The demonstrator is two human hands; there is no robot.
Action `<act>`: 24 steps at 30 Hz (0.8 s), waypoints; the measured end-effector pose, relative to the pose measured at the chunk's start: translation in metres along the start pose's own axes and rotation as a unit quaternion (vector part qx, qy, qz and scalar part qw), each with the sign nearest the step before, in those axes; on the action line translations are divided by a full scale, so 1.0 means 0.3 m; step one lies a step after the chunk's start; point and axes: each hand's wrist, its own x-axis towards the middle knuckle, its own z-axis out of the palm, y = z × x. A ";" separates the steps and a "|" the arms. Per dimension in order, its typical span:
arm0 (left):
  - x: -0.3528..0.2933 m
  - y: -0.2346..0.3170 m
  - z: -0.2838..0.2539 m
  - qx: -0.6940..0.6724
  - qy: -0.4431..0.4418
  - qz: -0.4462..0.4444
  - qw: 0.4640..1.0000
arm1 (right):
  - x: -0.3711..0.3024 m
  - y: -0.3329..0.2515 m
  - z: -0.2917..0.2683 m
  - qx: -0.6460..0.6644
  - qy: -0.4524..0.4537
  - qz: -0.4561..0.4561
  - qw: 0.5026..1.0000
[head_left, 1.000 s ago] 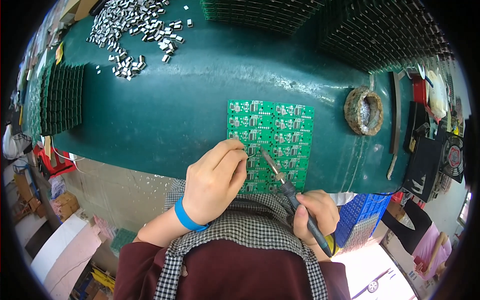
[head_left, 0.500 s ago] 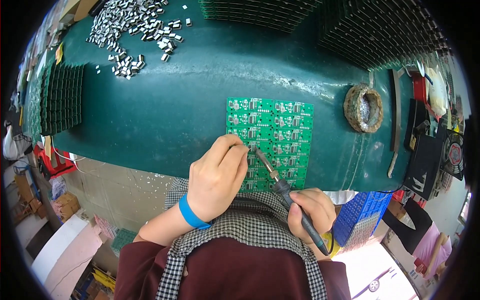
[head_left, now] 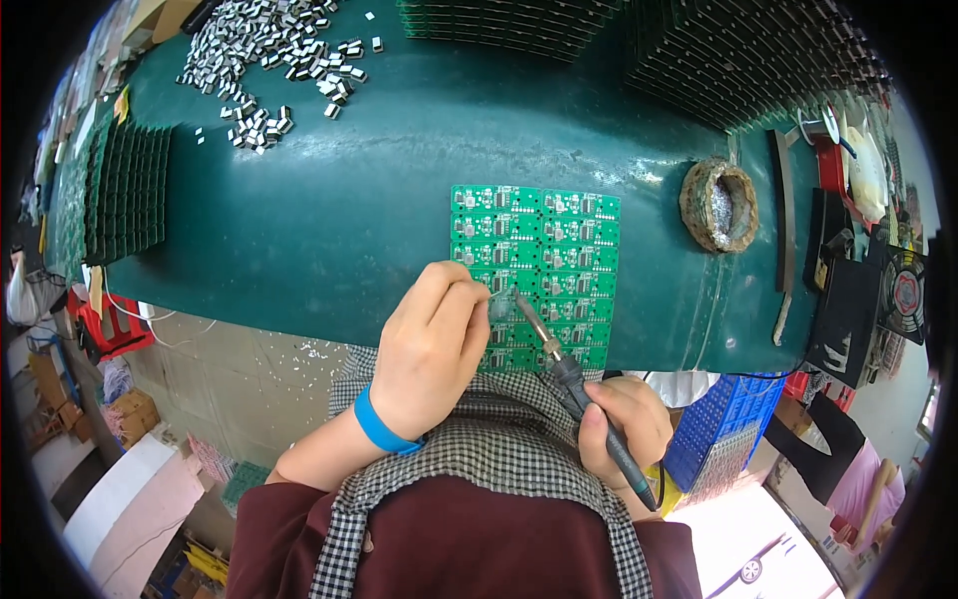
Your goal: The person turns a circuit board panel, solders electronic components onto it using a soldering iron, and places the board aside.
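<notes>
A panel of green circuit boards (head_left: 580, 257) lies flat near the table's front edge, joined in two columns and dotted with small parts. My right hand (head_left: 627, 427) is closed round the dark handle of a soldering iron (head_left: 569, 374). The iron's metal tip touches or nearly touches a board in the left column. My left hand (head_left: 431, 334), with a blue band at the wrist, hovers over the panel's left side in a pinch. From its fingertips a thin strand, apparently solder wire (head_left: 501, 292), reaches toward the tip. A pale haze hangs beside the tip, and the fingers hide part of the panel.
On the green table (head_left: 299, 240), small metal-cased parts (head_left: 261, 45) are heaped at far left. Stacked board panels stand at the left (head_left: 128, 195) and far right (head_left: 748, 60). A rough round pot (head_left: 691, 208) with a silvery inside sits right, near a small fan (head_left: 906, 299).
The whole view has shifted slightly, with the panel a little higher in it. The iron's tip and my left fingertips have moved only slightly over the boards. The pale haze shows more clearly now.
</notes>
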 end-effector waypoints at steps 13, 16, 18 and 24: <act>-0.009 0.000 0.009 0.000 -0.028 -0.011 1.000 | -0.003 0.002 0.010 -0.010 -0.011 -0.007 1.000; -0.029 0.008 -0.009 -0.016 -0.022 -0.012 1.000 | -0.016 -0.007 -0.008 -0.005 -0.010 -0.011 1.000; -0.043 0.010 -0.019 -0.012 -0.026 -0.003 1.000 | -0.026 -0.010 -0.011 -0.009 -0.012 -0.014 1.000; -0.056 0.011 -0.009 -0.015 -0.012 -0.003 1.000 | -0.038 -0.010 -0.005 -0.011 -0.009 -0.014 1.000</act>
